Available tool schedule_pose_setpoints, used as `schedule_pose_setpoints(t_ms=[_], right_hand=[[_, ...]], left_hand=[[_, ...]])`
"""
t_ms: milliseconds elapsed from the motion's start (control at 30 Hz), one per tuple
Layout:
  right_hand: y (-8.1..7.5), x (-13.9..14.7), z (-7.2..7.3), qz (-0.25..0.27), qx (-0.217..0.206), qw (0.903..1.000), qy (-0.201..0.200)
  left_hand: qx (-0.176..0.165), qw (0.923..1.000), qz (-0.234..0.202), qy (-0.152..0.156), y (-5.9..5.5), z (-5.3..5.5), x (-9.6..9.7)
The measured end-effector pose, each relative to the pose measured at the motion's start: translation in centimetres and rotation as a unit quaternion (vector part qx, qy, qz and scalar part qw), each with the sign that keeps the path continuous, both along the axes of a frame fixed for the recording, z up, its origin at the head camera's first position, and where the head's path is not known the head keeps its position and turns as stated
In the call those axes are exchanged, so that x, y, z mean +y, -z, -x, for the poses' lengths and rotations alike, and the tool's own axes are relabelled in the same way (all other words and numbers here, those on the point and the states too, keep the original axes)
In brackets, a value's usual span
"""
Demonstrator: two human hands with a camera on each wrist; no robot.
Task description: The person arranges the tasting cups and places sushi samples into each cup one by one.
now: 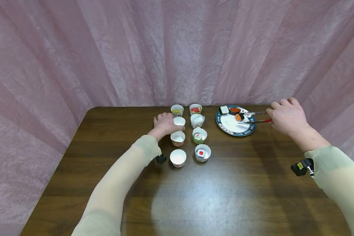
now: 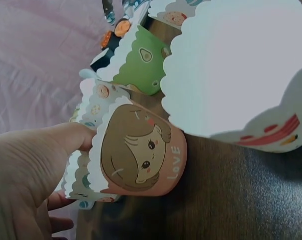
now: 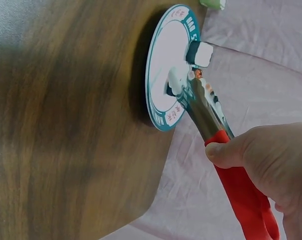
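Note:
My left hand (image 1: 165, 123) holds a paper cup (image 1: 179, 121) in the left column of cups, its thumb on the near side and fingers behind. In the left wrist view, a pink cup (image 2: 140, 155) with a cartoon face partly hides the held one. My right hand (image 1: 289, 116) grips tongs (image 3: 236, 185) by their red handles. Their metal tips reach over a blue-rimmed plate (image 1: 230, 126), either side of an orange-topped sushi piece (image 1: 239, 117); contact I cannot tell. A red-orange-topped sushi piece (image 1: 234, 110) and a white-and-black one (image 1: 223, 110) lie at the plate's back.
Two columns of paper cups stand mid-table. Sushi pieces sit in the right column's front cup (image 1: 206, 156) and the green cup (image 1: 203, 139) behind it. The back cups hold a yellow item (image 1: 176, 111) and a red one (image 1: 195, 110). A pink curtain (image 1: 177, 52) hangs behind.

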State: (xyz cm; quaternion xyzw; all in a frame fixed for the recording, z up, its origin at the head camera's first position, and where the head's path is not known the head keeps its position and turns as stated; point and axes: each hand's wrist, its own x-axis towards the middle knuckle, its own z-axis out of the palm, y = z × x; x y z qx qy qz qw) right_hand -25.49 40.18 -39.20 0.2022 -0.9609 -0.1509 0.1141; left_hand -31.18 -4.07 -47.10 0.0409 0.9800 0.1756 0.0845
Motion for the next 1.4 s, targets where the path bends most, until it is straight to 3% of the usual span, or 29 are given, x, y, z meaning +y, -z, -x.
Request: schedule_pose_setpoints(t_ms=[533,900,1267,1400], right_hand=[[0.7,0.1,0.7,-0.003,0.01,0.9999,0.002],[1.0,0.2,1.3,-0.004,0.045,0.9982,-0.04],[1.1,0.1,1.8,-0.033,0.022,0.9988,-0.027],[1.2,0.1,1.9,-0.037,0.018,0.9989,-0.024]], left_hand=[[-0.003,0.9997,-0.021,-0.013,0.6,0.7,-1.6],[0.016,0.9992,-0.036,0.0,1.1,0.7,-2.3],[0.007,0.9993,-0.036,0.001,1.8,1.2,-2.7],[0.02,0.9989,-0.041,0.006,1.7,1.0,-2.8]])
